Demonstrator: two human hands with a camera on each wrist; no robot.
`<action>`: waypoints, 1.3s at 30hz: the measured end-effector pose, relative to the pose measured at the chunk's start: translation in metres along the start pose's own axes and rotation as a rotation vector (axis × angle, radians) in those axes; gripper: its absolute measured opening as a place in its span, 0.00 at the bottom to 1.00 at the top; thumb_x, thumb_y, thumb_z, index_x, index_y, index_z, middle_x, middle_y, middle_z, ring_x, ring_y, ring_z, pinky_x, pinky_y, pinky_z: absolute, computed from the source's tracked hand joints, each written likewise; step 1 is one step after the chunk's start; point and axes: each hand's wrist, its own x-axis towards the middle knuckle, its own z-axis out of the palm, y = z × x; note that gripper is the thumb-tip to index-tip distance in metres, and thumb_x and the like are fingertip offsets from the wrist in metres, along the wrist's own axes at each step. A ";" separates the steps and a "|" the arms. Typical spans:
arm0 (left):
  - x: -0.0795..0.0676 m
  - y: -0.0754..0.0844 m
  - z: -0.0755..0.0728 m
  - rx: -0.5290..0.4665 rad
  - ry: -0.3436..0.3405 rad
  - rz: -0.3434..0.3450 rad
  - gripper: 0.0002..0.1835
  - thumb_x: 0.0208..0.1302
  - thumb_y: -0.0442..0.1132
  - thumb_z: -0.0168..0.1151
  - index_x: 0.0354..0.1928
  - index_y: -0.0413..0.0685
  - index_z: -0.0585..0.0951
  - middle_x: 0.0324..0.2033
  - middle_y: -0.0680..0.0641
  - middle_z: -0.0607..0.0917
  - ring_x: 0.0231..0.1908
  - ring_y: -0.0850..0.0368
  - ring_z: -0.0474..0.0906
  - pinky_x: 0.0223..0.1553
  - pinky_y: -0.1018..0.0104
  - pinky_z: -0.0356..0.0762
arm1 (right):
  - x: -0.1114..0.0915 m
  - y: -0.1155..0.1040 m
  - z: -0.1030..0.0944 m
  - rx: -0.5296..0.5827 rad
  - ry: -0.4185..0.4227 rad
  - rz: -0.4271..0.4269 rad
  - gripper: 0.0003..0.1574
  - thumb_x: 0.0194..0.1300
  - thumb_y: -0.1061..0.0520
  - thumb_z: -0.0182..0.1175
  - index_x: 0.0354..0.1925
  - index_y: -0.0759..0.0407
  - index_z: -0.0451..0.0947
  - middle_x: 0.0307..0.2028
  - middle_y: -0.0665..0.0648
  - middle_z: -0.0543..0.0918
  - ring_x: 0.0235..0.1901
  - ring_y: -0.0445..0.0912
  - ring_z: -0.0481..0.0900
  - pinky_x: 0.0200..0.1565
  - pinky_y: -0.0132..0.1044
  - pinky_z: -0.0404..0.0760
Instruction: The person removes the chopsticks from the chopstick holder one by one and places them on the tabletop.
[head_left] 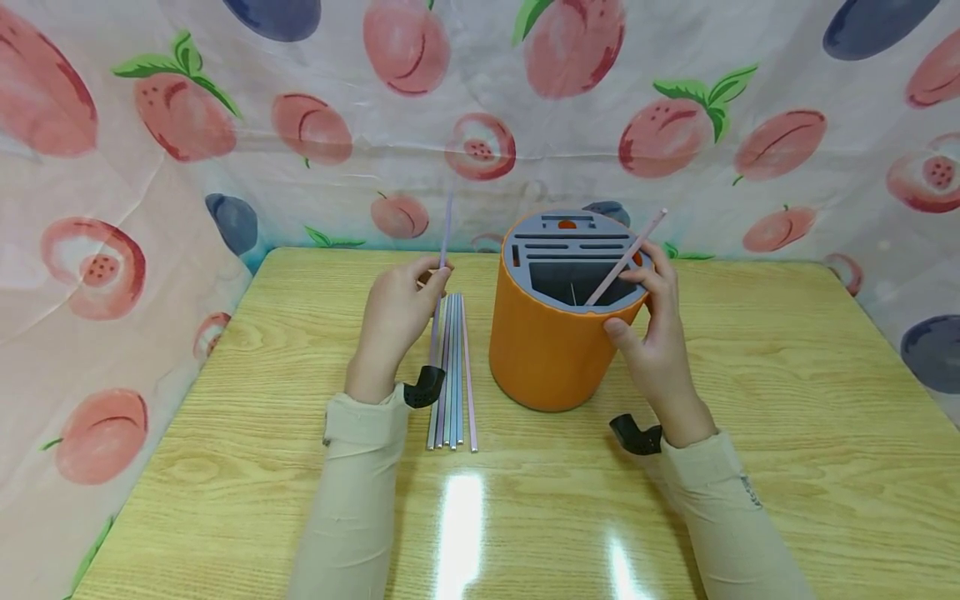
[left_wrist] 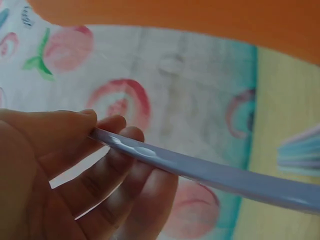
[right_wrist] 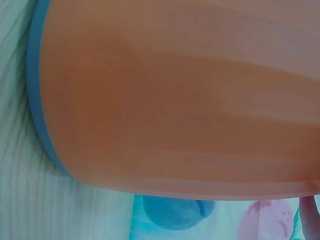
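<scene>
My left hand point(head_left: 395, 315) pinches a long purple chopstick point(head_left: 447, 223) between thumb and fingers, above the table's middle. In the left wrist view the purple chopstick point(left_wrist: 215, 172) slants away to the right from the fingertips. Below the hand lies a row of pastel chopsticks point(head_left: 453, 383), side by side with silvery ends. To the right stands an orange knife holder point(head_left: 551, 350) with a grey slotted top. A pink chopstick point(head_left: 626, 258) leans out of its large front compartment. My right hand point(head_left: 656, 329) grips the holder's right rim, thumb on the outer wall. The chopstick's lower end is hidden.
The wooden table point(head_left: 787, 400) extends around the holder on both sides. A fruit-patterned cloth point(head_left: 555, 142) hangs behind the table and along its sides. A black wrist camera point(head_left: 424, 387) sits beside the left wrist, over part of the chopsticks.
</scene>
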 end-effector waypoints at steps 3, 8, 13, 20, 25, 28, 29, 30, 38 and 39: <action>0.003 -0.010 0.005 0.028 -0.049 -0.061 0.13 0.66 0.48 0.48 0.45 0.55 0.78 0.27 0.51 0.80 0.23 0.56 0.73 0.24 0.63 0.69 | 0.000 0.000 0.000 -0.003 0.001 0.001 0.43 0.57 0.36 0.54 0.49 0.73 0.60 0.65 0.58 0.50 0.62 0.51 0.52 0.59 0.41 0.57; 0.007 -0.029 0.013 0.002 -0.124 -0.150 0.13 0.66 0.46 0.48 0.47 0.52 0.76 0.29 0.46 0.81 0.21 0.55 0.75 0.23 0.63 0.73 | -0.001 0.001 0.000 -0.004 0.001 -0.001 0.43 0.57 0.36 0.54 0.49 0.73 0.60 0.65 0.58 0.50 0.62 0.50 0.52 0.59 0.40 0.57; 0.012 -0.045 0.020 -0.041 -0.160 -0.216 0.14 0.65 0.44 0.50 0.50 0.49 0.74 0.32 0.44 0.80 0.24 0.53 0.77 0.23 0.66 0.76 | -0.001 0.001 0.000 0.000 0.002 -0.007 0.43 0.57 0.36 0.55 0.49 0.73 0.59 0.65 0.58 0.50 0.62 0.51 0.52 0.58 0.40 0.57; 0.013 -0.057 0.030 -0.063 -0.196 -0.278 0.22 0.64 0.40 0.52 0.60 0.49 0.65 0.33 0.45 0.79 0.24 0.49 0.78 0.22 0.65 0.76 | -0.001 0.001 0.000 0.000 0.003 -0.012 0.43 0.56 0.36 0.54 0.49 0.73 0.60 0.65 0.58 0.50 0.62 0.52 0.52 0.58 0.38 0.58; 0.012 -0.066 0.037 -0.049 -0.239 -0.287 0.28 0.62 0.37 0.53 0.64 0.50 0.60 0.33 0.45 0.77 0.22 0.51 0.77 0.21 0.65 0.76 | -0.001 0.000 0.000 -0.010 0.004 -0.007 0.44 0.57 0.36 0.54 0.49 0.73 0.60 0.65 0.58 0.50 0.62 0.51 0.52 0.59 0.39 0.57; 0.011 -0.070 0.041 -0.087 -0.285 -0.308 0.31 0.61 0.34 0.53 0.66 0.51 0.56 0.33 0.43 0.75 0.22 0.51 0.77 0.21 0.64 0.78 | -0.001 0.000 0.000 -0.012 0.004 -0.006 0.44 0.56 0.36 0.54 0.49 0.73 0.60 0.65 0.58 0.50 0.62 0.50 0.51 0.59 0.39 0.57; 0.011 -0.072 0.042 -0.102 -0.298 -0.317 0.32 0.61 0.33 0.53 0.66 0.51 0.56 0.33 0.42 0.75 0.21 0.51 0.76 0.21 0.64 0.78 | 0.000 0.000 0.000 -0.012 0.004 -0.006 0.44 0.56 0.36 0.54 0.49 0.73 0.60 0.65 0.58 0.50 0.62 0.50 0.51 0.59 0.39 0.57; 0.011 -0.073 0.043 -0.111 -0.310 -0.324 0.33 0.60 0.32 0.53 0.67 0.51 0.55 0.33 0.42 0.74 0.21 0.52 0.76 0.21 0.64 0.78 | 0.000 0.000 0.000 -0.011 0.003 -0.006 0.44 0.56 0.36 0.54 0.49 0.73 0.60 0.65 0.58 0.50 0.62 0.50 0.51 0.59 0.39 0.57; 0.008 -0.075 0.045 -0.060 -0.332 -0.306 0.30 0.59 0.32 0.53 0.64 0.49 0.60 0.29 0.44 0.76 0.17 0.55 0.75 0.19 0.67 0.75 | 0.000 0.001 0.000 -0.009 0.001 -0.015 0.44 0.57 0.36 0.54 0.49 0.73 0.59 0.65 0.59 0.51 0.62 0.52 0.52 0.59 0.39 0.57; 0.008 -0.075 0.045 -0.044 -0.336 -0.297 0.29 0.59 0.33 0.53 0.64 0.48 0.61 0.27 0.44 0.77 0.17 0.55 0.74 0.18 0.67 0.74 | 0.000 0.001 0.000 -0.009 0.003 -0.017 0.44 0.57 0.36 0.54 0.49 0.74 0.59 0.65 0.59 0.51 0.62 0.52 0.52 0.58 0.39 0.57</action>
